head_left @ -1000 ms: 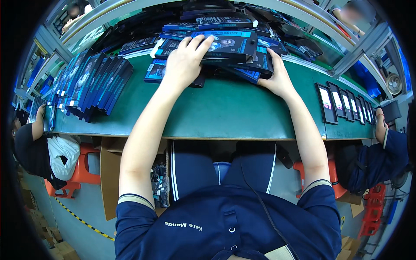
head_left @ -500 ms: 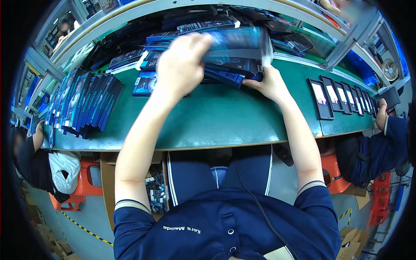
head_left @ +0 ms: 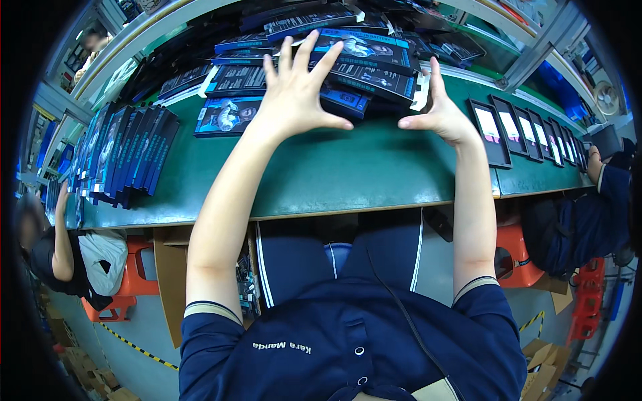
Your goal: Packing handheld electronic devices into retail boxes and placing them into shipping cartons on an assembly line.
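Observation:
My left hand (head_left: 297,90) is spread wide over the near side of a heap of flat dark-blue printed boxes. The fingers are apart and hold nothing; whether a fingertip touches a box is unclear. My right hand (head_left: 441,113) is at the heap's right side, thumb and fingers apart, beside the white end flap of a box. Between the hands, on top of the heap, a flat box (head_left: 364,48) with a bright blue picture lies face up. Another flat box (head_left: 231,115) with a blue picture lies on the table at the heap's left, partly behind my left wrist.
A leaning row of similar boxes (head_left: 127,154) stands at the left of the green table (head_left: 348,177). Black trays (head_left: 491,134) with white and pink contents line the right side. A metal frame (head_left: 528,60) crosses behind. Co-workers sit at both sides, near orange stools (head_left: 518,257).
The box that was blurred between my hands now lies on the heap. Both hands have let go and opened; my right hand has moved slightly right, away from the boxes.

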Tool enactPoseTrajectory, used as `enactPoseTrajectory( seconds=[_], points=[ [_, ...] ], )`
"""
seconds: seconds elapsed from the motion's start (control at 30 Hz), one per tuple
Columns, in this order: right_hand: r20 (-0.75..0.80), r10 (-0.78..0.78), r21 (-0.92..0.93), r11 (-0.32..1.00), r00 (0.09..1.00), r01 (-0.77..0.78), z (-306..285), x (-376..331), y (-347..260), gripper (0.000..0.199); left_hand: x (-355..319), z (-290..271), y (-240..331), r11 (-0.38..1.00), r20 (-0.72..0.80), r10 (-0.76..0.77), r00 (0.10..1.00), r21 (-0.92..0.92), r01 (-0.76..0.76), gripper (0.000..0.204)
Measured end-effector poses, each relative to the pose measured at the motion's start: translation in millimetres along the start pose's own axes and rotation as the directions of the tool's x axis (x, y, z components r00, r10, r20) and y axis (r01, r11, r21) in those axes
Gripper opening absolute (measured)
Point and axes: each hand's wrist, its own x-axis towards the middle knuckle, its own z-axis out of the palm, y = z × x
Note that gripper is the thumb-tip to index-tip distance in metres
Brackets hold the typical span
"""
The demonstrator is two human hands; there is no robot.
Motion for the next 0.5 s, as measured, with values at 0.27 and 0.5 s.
enactPoseTrajectory(
  seconds=[0.27,0.5],
  points=[
    [-0.121,-0.066,-0.026,0.998,0.991,0.063,31.7,22.9,3.0,0.125,7.5,32.3,22.6,0.960,-0.238,-0.210,0.948,-0.233,0.155,0.122],
    [-0.142,-0.181,-0.092,0.981,0.973,0.169,33.2,23.5,24.3,0.131,-8.1,28.7,8.0,0.977,-0.253,-0.135,0.958,-0.194,0.087,0.107]
  ],
)
